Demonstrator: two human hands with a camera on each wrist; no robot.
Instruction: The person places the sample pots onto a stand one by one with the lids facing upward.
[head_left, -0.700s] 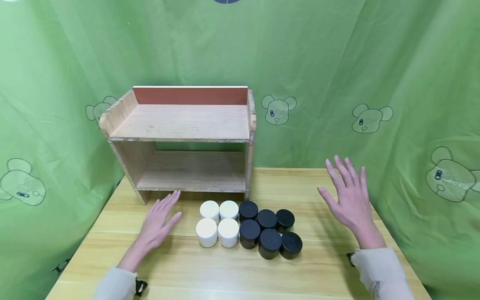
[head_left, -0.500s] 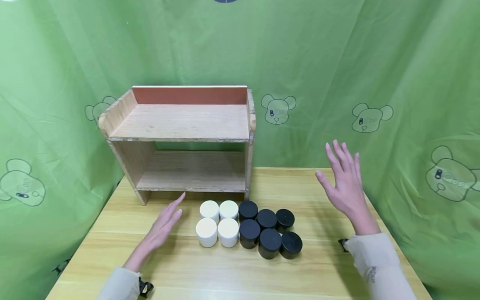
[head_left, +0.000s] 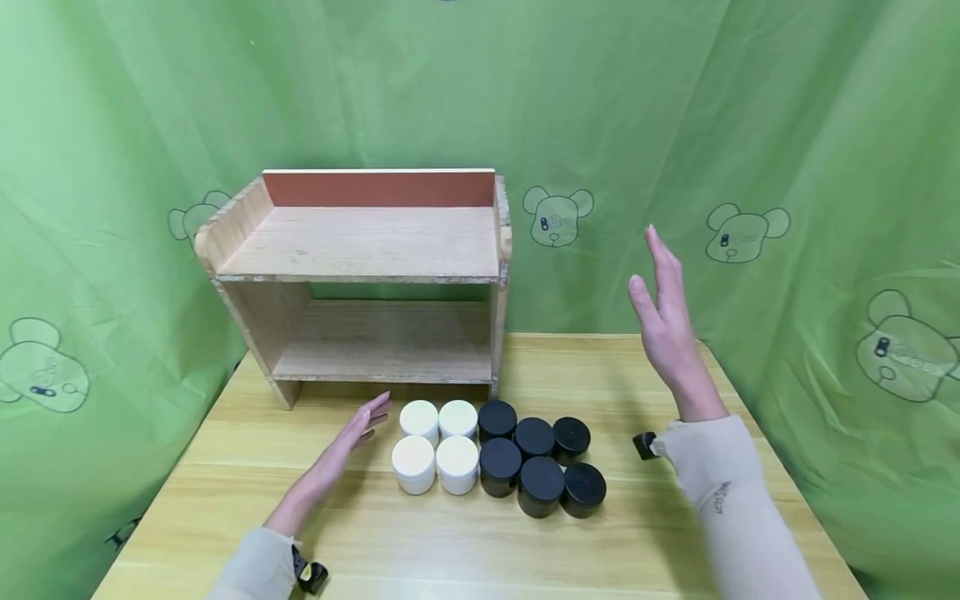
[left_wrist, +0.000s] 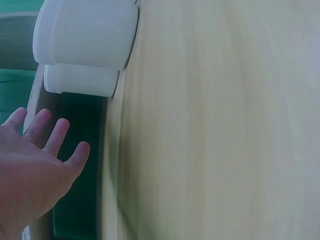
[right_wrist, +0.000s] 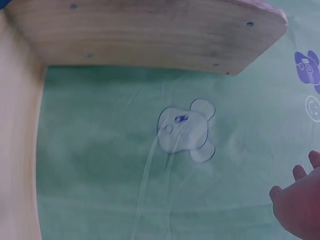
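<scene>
Several white jars (head_left: 413,458) with white lids stand upright in two rows on the wooden table. Against their right side stand several black jars (head_left: 540,482) with black lids. To the left of the white jars hovers my left hand (head_left: 337,450), its fingers extended and holding nothing; the left wrist view shows those fingers (left_wrist: 57,135) spread apart below the white jars. My right hand (head_left: 669,329) is raised over the table's right side, fingers straight and thumb apart, with nothing in it. Only part of that hand appears at the right edge of the right wrist view.
A two-tier wooden shelf (head_left: 367,243) stands behind the jars at the back left; its side panel (right_wrist: 150,37) spans the top of the right wrist view. Green curtains (head_left: 615,108) with bear-head prints enclose the table (head_left: 465,550).
My left hand has moved right, closer to the white jars, and turned edge-on. The right hand has risen, shifted left and turned edge-on too. The jars have stayed put.
</scene>
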